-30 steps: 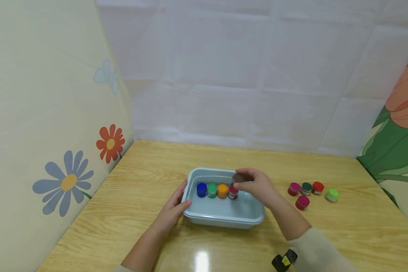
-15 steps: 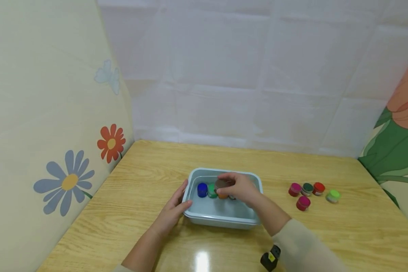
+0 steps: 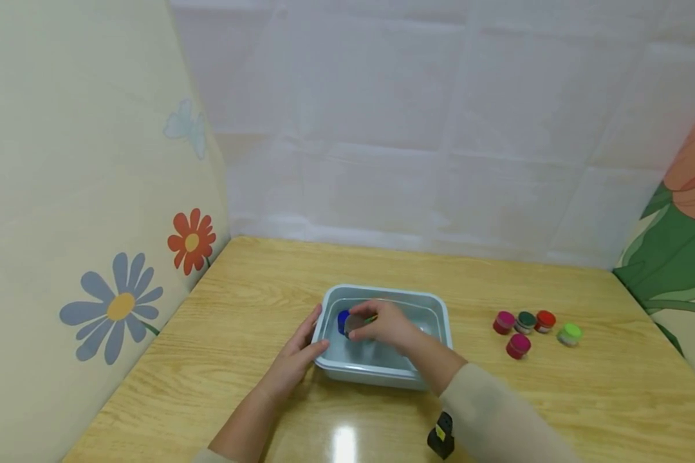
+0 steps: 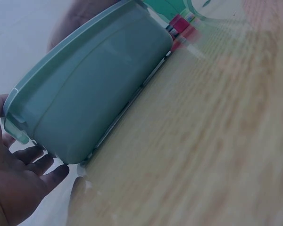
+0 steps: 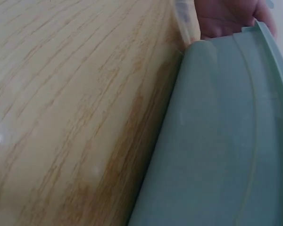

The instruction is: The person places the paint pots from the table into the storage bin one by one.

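My left hand (image 3: 298,347) holds the left end of a pale blue-grey plastic tub (image 3: 376,373), thumb at the rim; in the left wrist view its fingers (image 4: 56,176) lie against the outer wall. Inside the tub, my right hand (image 3: 385,325) pinches a small paint pot (image 3: 355,323) with a greyish-brown top between thumb and fingers. Just left of that pot is a blue paint pot (image 3: 343,321), partly covered. The hand hides the other pots in the tub. Only the tub's outer wall (image 5: 212,132) and the far hand show in the right wrist view.
Several paint pots stand on the wooden table (image 3: 255,283) to the right: two magenta ones, a dark green pot (image 3: 525,322), a red pot (image 3: 545,321) and a lime-green pot (image 3: 570,334). A black device (image 3: 441,437) is by the right sleeve.
My right hand has moved left with the greyish-brown paint pot, from above the dark red pot, past the orange one, to beside the blue pot. The left hand stays on the tub.
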The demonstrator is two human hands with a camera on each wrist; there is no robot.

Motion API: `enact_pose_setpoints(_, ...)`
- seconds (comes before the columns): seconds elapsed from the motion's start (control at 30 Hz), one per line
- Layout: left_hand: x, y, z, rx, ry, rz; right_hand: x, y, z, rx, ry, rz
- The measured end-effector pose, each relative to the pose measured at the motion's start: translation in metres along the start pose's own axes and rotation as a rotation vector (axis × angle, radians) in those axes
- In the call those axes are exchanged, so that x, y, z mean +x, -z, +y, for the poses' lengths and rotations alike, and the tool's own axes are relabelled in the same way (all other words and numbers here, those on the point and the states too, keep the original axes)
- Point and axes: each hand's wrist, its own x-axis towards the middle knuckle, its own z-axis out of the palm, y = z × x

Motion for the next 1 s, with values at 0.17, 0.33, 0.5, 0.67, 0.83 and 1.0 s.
enact_pose_setpoints(0.17, 0.001, 0.0, 0.0, -0.008, 0.0, 0.001, 0.003, -0.008, 0.0, -0.04, 0.006, 0.003)
enact_pose_setpoints(0.33, 0.002, 0.0, 0.0, -0.009, -0.009, 0.001, 0.004, -0.011, -0.002, -0.09, -0.02, 0.002)
enact_pose_setpoints(0.5, 0.002, 0.0, 0.0, -0.026, -0.016, -0.004, 0.006, -0.013, -0.003, -0.173, -0.034, 0.0)
enact_pose_setpoints(0.67, 0.001, 0.0, 0.001, -0.046, -0.021, -0.016, 0.005, -0.015, -0.005, -0.225, -0.004, 0.007)
enact_pose_setpoints(0.83, 0.001, 0.0, 0.002, -0.041, -0.018, -0.014, 0.004, -0.016, -0.007, -0.248, -0.014, -0.007)
enact_pose_setpoints(1.0, 0.0, 0.0, 0.002, -0.035, -0.013, -0.012, 0.006, -0.018, -0.006, -0.275, -0.001, -0.016)
